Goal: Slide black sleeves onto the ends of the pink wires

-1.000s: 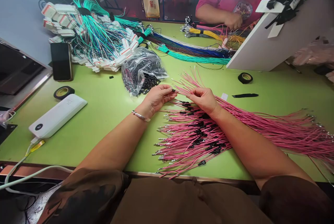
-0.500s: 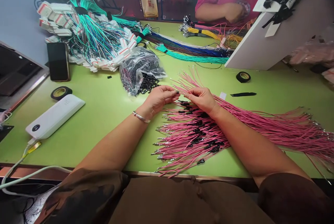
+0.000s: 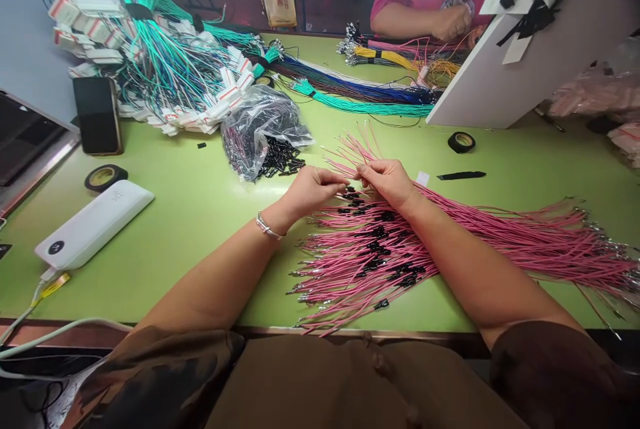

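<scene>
My left hand [image 3: 316, 189] is closed in a pinch at the upper left of the pink wires, on a small black connector housing mostly hidden by its fingertips. Just to its right, my right hand [image 3: 387, 181] is closed with thumb and forefinger on a pink wire. The two sets of fingertips almost meet. Under my hands and right forearm spreads a thick bundle of pink wires [image 3: 480, 222] with metal terminals at the ends. Several wires carry black connector housings [image 3: 381, 304] part way along. Left of my hands, a clear plastic bag [image 3: 263, 126] spills loose black housings [image 3: 280, 159].
Teal cable bundles with white tags [image 3: 165, 62] fill the back left, beside a phone [image 3: 97, 116]. Nearby are a tape roll [image 3: 104, 178] and a white power bank [image 3: 95, 224]. A white panel [image 3: 480, 82] stands right; a co-worker's arm [image 3: 415, 21] is behind.
My left hand has moved slightly right, its fingertips now nearer my right hand. The black housing visible in its pinch before is now mostly hidden. The whole view has shifted a little.
</scene>
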`<state>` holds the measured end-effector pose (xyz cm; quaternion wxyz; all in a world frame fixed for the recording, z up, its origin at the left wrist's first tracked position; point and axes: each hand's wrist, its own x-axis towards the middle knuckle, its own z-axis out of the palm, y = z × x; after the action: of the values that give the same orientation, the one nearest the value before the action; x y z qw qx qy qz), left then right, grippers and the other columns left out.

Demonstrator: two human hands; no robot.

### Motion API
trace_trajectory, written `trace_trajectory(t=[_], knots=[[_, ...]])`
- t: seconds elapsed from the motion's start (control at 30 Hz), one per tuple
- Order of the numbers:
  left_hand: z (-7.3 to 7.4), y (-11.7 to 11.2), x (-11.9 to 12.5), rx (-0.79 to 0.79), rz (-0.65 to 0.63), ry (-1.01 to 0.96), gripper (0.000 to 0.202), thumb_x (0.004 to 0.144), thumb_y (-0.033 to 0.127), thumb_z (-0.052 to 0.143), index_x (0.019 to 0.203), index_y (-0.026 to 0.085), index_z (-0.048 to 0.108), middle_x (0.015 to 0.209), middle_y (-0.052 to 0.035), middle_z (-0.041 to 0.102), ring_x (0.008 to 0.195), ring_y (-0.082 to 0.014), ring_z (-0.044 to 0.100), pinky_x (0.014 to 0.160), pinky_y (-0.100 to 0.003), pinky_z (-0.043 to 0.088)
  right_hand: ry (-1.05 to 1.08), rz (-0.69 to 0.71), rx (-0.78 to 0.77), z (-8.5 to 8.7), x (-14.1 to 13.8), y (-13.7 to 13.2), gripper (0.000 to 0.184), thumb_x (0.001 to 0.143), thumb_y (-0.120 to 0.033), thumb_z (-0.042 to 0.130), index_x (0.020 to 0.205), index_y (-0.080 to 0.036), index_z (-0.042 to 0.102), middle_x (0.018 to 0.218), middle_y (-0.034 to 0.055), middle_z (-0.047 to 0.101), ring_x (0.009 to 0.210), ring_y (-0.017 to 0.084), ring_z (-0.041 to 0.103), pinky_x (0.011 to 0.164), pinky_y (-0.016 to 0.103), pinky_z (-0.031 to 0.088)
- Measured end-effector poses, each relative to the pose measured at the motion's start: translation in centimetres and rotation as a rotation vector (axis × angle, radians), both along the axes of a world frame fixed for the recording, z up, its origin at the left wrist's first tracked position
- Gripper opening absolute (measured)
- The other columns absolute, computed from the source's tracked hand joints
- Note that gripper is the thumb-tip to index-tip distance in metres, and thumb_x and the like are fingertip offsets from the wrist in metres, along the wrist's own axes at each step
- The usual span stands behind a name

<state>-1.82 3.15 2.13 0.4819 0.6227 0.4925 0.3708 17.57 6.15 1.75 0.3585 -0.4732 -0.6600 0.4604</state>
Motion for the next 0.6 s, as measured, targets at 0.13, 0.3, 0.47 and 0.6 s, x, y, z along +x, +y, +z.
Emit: trace_trajectory(t=[0.13,0.3,0.47,0.6], knots=[[0.6,-0.6,0.2,0.267,-0.16,0.339,0.027,0.075,0.008,0.062,0.087,0.024,0.081,0.081,-0.0038,0.077,0.076,-0.018,0.067,0.079,-0.032,0.051,0.117,-0.048,-0.017,-0.2,0.0,0.2,0.046,0.069,-0.06,0.073,0.076,-0.015,0.071,0.057,-0.001,0.055,0.052,0.009,0.044,0.048,0.024,0.033],[1.7,-1.5,0.0,0.332,-0.277,0.502,0.028,0.072,0.008,0.06,0.077,0.026,0.08,0.073,-0.0024,0.075,0.068,-0.018,0.065,0.074,-0.032,0.048,0.237,-0.054,-0.112,-0.2,0.1,0.2,0.044,0.067,-0.054,0.075,0.088,-0.016,0.071,0.057,-0.0017,0.057,0.043,0.005,0.033,0.042,0.024,0.019],[2.9,-1.7,-0.8,0.273,-0.441,0.413,0.022,0.074,0.018,0.068,0.087,0.028,0.081,0.075,-0.002,0.075,0.066,-0.0169,0.063,0.07,-0.03,0.046,0.262,-0.031,-0.146,-0.3,0.0,0.1,0.035,0.067,-0.046,0.073,0.085,-0.015,0.068,0.056,-0.0018,0.06,0.04,0.004,0.029,0.041,0.024,0.016],[3.7,-0.5,-2.7,0.269,-0.215,0.496,0.032,0.086,0.035,0.062,0.113,0.026,0.075,0.082,-0.0032,0.075,0.068,-0.0163,0.061,0.074,-0.03,0.046,0.263,-0.015,-0.166,-0.6,-0.1,0.2,0.03,0.069,-0.042,0.073,0.084,-0.016,0.065,0.053,-0.0033,0.058,0.038,0.004,0.03,0.04,0.023,0.017]])
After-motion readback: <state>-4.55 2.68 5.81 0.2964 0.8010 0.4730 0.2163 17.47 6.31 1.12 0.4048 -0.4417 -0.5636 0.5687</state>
